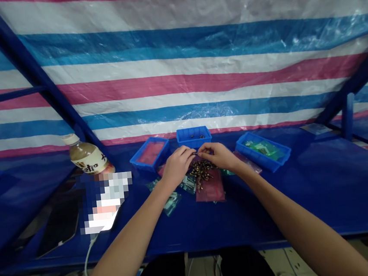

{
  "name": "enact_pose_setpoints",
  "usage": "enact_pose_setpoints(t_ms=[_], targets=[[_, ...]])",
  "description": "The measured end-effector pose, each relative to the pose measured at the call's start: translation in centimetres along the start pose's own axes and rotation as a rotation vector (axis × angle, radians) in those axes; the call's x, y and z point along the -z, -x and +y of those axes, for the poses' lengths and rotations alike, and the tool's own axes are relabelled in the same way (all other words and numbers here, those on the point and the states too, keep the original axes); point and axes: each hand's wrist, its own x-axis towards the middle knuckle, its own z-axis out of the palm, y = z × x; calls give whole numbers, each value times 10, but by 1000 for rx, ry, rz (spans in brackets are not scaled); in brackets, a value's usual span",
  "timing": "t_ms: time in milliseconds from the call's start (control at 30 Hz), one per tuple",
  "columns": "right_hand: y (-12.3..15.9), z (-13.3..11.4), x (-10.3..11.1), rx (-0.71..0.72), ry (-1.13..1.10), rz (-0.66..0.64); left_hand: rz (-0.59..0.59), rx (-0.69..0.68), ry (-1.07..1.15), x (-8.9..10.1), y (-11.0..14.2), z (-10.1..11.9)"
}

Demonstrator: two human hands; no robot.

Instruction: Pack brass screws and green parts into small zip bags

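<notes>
Bare forearms (123,252) converge on a loose heap

Left hand (178,166) and right hand (220,155) curl closed, their fingertips meeting on a tiny dark part (194,154) above a heap of small brass-and-black fittings (202,171) on a red bag (212,191). A slipped pinch could lose that part in the heap; a knocked bag could scatter fittings across the blue surface (193,234) or into the blue bin (143,166) at left.

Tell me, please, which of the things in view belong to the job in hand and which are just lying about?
Part of the job: left hand and right hand pinching a small dark part; pile of small brass-and-black parts; red bag; three blue plastic trays; small green-tinted bags.

Just lying about: bottle of brown drink; white cable.
</notes>
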Motion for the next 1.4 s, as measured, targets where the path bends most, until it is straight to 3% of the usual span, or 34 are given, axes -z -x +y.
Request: enact_pose_setpoints(t_ms=[300, 433, 567, 633, 800, 900, 1200, 1333, 1400], targets=[[2, -2, -2, 49, 168, 10, -47, 8, -98, 5, 0, 3], [-21, 4, 12, 39, 185, 189, -11, 167, -161, 9, -1, 3], [-43, 9, 25, -88, 267, 336, -75, 247, -264, 12, 0, -1], [-41, 12, 24, -65, 310, 297, -110, 233, -311, 15, 0, -3], [-10, 22, 9, 75, 476, -70, -144, 233, -373, 21, 0, -10], [2, 25, 3, 97, 514, -178, -144, 251, -384, 20, -1, -12], [-1, 20, -1, 90, 539, -191, -163, 223, -422, 16, 0, -7], [4, 22, 1, 59, 603, -124, -166, 229, -417, 17, -1, -5], [7, 22, 2, 32, 527, -48, -181, 190, -406, 16, -1, -2]])
